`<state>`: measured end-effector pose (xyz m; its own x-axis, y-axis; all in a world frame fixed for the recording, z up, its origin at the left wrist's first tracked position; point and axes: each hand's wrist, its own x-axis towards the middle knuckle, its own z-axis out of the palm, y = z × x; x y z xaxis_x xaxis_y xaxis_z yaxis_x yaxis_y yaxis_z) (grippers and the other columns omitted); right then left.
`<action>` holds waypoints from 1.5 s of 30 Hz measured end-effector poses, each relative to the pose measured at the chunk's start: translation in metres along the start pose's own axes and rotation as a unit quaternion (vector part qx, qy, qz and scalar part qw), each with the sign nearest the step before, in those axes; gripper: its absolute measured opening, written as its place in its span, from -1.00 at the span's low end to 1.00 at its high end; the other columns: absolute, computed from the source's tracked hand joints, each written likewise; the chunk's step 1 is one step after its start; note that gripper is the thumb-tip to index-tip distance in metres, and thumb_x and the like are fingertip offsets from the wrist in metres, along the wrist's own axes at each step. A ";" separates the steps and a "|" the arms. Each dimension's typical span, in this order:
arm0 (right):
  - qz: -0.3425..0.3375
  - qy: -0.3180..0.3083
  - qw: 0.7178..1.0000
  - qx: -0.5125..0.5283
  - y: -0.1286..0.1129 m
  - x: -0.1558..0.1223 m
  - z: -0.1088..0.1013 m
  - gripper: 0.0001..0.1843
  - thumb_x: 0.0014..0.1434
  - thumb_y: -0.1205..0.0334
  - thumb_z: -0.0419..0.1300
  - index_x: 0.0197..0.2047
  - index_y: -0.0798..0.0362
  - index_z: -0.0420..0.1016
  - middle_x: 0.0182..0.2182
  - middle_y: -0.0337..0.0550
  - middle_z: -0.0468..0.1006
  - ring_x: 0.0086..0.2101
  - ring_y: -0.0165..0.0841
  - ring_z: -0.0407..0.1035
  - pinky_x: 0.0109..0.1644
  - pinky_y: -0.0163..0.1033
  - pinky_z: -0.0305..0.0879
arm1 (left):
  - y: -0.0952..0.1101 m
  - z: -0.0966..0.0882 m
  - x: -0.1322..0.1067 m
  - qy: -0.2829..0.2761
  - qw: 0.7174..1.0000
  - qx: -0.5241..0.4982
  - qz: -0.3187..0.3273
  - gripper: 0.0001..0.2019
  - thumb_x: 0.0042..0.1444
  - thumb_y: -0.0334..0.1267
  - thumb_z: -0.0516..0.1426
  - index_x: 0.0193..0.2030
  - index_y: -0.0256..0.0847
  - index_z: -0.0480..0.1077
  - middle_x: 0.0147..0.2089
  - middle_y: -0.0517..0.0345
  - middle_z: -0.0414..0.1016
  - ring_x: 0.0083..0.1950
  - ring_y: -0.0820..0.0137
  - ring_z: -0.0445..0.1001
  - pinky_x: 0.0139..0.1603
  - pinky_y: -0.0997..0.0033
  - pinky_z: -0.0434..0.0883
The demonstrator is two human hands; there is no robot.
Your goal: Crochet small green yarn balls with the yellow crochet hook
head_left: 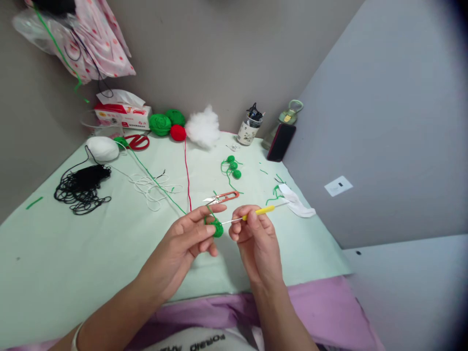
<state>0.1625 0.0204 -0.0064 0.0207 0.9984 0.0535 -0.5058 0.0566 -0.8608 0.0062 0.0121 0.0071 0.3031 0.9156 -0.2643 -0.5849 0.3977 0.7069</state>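
Observation:
Between thumb and fingers, my left hand [188, 234] pinches a small green crocheted piece [218, 229]. A strand of green yarn [157, 184] runs from that hand back across the table to the left. My right hand [256, 229] is closed around a crochet hook [259, 211] with a yellow handle, its thin metal shaft pointing left and its tip at the green piece. Whether the tip sits inside a stitch I cannot tell. Just beyond my left fingertips lie orange-handled thread snips [223, 197].
On the pale green table [91, 273] lie black yarn [84, 185], a white yarn ball [103, 148], red scissors [138, 142], a red ball [178, 132], white stuffing [203, 126] and small green balls [233, 165]. A phone [281, 142] leans by a bottle at back right.

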 end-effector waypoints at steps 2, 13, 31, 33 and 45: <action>-0.031 -0.009 0.999 -0.035 0.004 -0.002 0.001 -0.82 0.27 0.05 0.36 -0.28 -0.06 0.69 -0.36 -0.22 0.57 -0.42 -0.43 0.41 -0.34 -0.31 0.41 | -0.004 0.003 0.000 0.010 0.998 0.047 0.030 -0.69 0.10 -0.28 0.39 0.02 -0.08 0.66 -0.34 0.26 0.42 -0.46 0.58 0.32 -0.33 0.52 0.48; -0.088 -0.025 0.987 -0.131 0.008 -0.006 0.000 -0.92 0.17 0.25 0.45 -0.25 -0.13 0.71 -0.30 -0.25 0.59 -0.29 -0.39 0.48 -0.22 -0.26 0.43 | -0.002 0.006 0.000 0.004 0.999 0.035 0.033 -0.75 0.22 -0.23 0.32 0.04 -0.05 0.65 -0.27 0.26 0.45 -0.41 0.54 0.45 -0.27 0.47 0.52; -0.002 0.024 0.998 -0.065 0.011 -0.002 0.002 -0.90 0.07 0.25 0.46 -0.35 -0.04 0.63 -0.42 -0.28 0.56 -0.43 -0.43 0.42 -0.36 -0.30 0.40 | -0.003 -0.005 0.005 0.052 0.998 -0.025 0.029 -0.82 0.18 -0.36 0.35 -0.07 -0.22 0.65 -0.24 0.19 0.54 -0.23 0.51 0.53 -0.21 0.63 0.54; -0.023 0.012 0.996 -0.084 0.013 -0.002 0.000 -0.93 0.12 0.29 0.44 -0.33 -0.04 0.63 -0.40 -0.27 0.56 -0.41 -0.42 0.43 -0.32 -0.29 0.40 | -0.001 -0.004 0.004 0.058 0.997 -0.046 0.026 -0.83 0.17 -0.39 0.35 -0.08 -0.25 0.65 -0.24 0.18 0.55 -0.24 0.52 0.53 -0.28 0.67 0.53; -0.042 -0.063 0.978 -0.192 -0.019 0.004 0.011 -0.92 0.12 0.31 0.42 -0.31 -0.05 0.62 -0.35 -0.25 0.59 -0.37 -0.38 0.43 -0.27 -0.25 0.38 | 0.017 0.014 0.006 0.054 0.996 -0.075 0.011 -0.83 0.20 -0.55 0.26 -0.14 -0.28 0.64 -0.24 0.12 0.59 -0.22 0.50 0.57 -0.17 0.62 0.59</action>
<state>0.1625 0.0229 0.0155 -0.0697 0.9823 0.1741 -0.1447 0.1627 -0.9760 0.0082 0.0235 0.0271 0.2115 0.9221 -0.3242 -0.6984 0.3746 0.6099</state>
